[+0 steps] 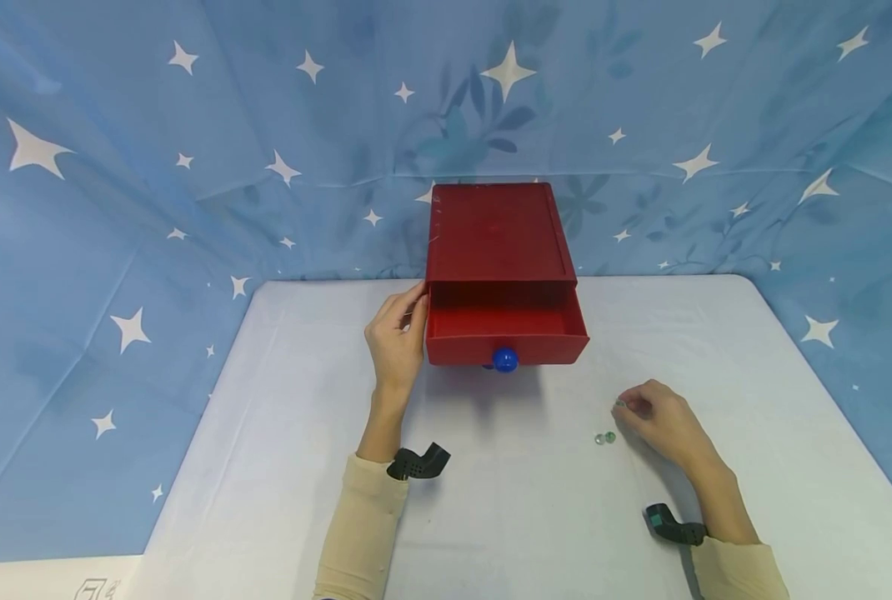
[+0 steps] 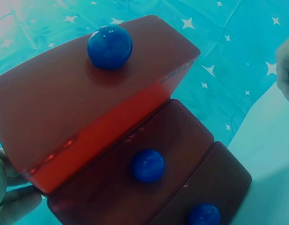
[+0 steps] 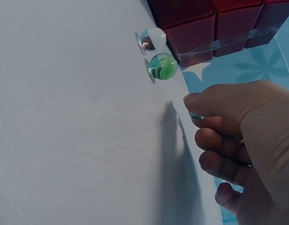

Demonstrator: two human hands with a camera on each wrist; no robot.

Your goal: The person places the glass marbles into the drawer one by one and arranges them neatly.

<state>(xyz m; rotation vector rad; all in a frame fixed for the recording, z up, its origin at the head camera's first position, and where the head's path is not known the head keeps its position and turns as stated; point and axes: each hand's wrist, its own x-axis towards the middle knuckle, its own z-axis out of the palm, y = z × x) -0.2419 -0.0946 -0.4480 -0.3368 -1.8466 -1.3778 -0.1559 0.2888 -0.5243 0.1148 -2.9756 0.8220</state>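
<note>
A red drawer cabinet (image 1: 502, 233) stands at the back of the table, its top drawer (image 1: 508, 350) pulled out, with a blue knob (image 1: 505, 360) on the front. My left hand (image 1: 397, 340) rests its fingertips on the cabinet's left side, beside the pulled-out drawer. To the right, my right hand (image 1: 659, 418) pinches a small glass marble (image 3: 196, 116) between thumb and index finger, mostly hidden by them. Two more marbles lie close together on the white cloth by that hand: a clear one (image 3: 153, 39) and one with a green swirl (image 3: 163, 66).
Below the top drawer are two closed drawers with blue knobs, a middle one (image 2: 130, 173) and a lower one (image 2: 219, 178). A white cloth (image 1: 521, 517) covers the table. Behind it hangs a blue curtain (image 1: 326, 125) with white stars. A printed pale item (image 1: 48, 579) shows at bottom left.
</note>
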